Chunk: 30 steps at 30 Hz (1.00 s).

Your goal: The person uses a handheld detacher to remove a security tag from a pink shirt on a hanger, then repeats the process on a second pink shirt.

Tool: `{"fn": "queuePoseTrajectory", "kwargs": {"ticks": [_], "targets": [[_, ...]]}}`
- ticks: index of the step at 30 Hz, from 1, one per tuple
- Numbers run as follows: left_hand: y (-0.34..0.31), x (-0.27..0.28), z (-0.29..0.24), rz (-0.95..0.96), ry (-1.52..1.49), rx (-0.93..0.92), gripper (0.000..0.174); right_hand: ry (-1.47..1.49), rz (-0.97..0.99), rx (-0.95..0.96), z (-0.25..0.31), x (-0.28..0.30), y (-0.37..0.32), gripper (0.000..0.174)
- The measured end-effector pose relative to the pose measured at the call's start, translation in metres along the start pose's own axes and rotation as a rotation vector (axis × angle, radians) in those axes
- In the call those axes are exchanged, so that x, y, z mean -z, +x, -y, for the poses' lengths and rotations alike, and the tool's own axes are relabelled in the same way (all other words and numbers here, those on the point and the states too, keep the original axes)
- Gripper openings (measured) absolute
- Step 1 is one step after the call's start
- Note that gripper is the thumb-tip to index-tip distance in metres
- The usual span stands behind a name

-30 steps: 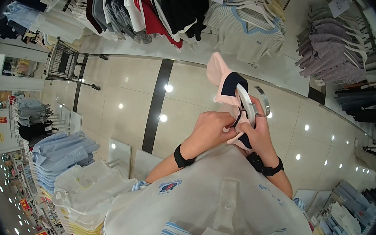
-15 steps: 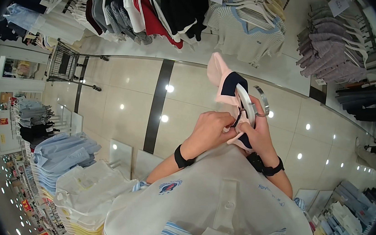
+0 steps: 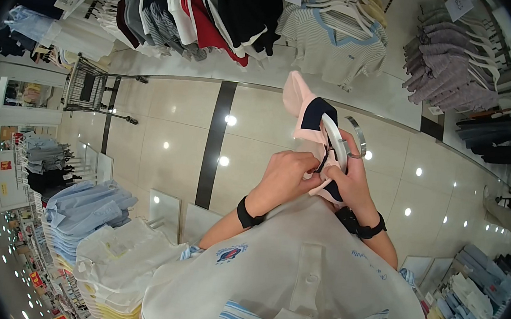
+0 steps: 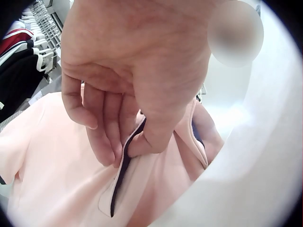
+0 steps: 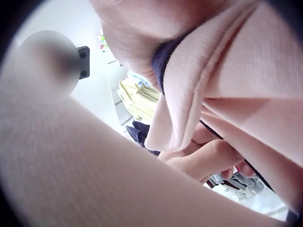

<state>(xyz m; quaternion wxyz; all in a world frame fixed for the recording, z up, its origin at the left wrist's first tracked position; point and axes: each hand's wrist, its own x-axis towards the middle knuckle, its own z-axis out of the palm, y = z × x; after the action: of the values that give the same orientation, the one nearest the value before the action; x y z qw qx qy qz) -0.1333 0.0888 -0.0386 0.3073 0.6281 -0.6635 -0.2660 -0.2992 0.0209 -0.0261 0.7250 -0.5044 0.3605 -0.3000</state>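
A pink polo shirt (image 3: 297, 94) with a navy collar (image 3: 315, 117) is held up in front of the chest. In its neck sits a white hanger (image 3: 333, 135), and the hanger's silver hook (image 3: 362, 138) sticks out at the right. My left hand (image 3: 285, 176) pinches the navy-edged front placket (image 4: 124, 168) between thumb and fingertips, as the left wrist view shows. My right hand (image 3: 356, 181) grips the shirt at the collar and hanger, its thumb on the front of the neck opening. Pink cloth (image 5: 255, 71) covers much of the right wrist view and hides most of that hand's fingers.
Racks of hanging clothes stand ahead, including striped shirts (image 3: 336, 46) and purple-grey garments (image 3: 446, 67). Light blue shirts (image 3: 85, 210) and white shirts (image 3: 127, 255) hang at the left. A shopping cart (image 3: 86, 82) stands on the tiled floor (image 3: 172, 123) at far left.
The shirt's sleeve end has shifted very slightly to the right. Both hands keep the same hold and place.
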Motion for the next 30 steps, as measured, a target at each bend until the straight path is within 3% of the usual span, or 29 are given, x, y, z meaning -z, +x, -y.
{"fn": "queuePoseTrajectory", "kwargs": {"ticks": [14,25,30], "targets": [[0.012,-0.017,-0.015,0.044,0.007,-0.037,0.017,0.002,-0.047,0.036,0.0,0.025,-0.012,0.07],[0.044,-0.066,-0.056,0.069,0.013,-0.113,0.016,0.008,-0.134,0.092,0.009,0.09,-0.034,0.069],[0.063,-0.095,-0.073,0.043,0.018,-0.101,0.016,0.001,-0.088,0.102,0.011,0.13,-0.035,0.068]]}}
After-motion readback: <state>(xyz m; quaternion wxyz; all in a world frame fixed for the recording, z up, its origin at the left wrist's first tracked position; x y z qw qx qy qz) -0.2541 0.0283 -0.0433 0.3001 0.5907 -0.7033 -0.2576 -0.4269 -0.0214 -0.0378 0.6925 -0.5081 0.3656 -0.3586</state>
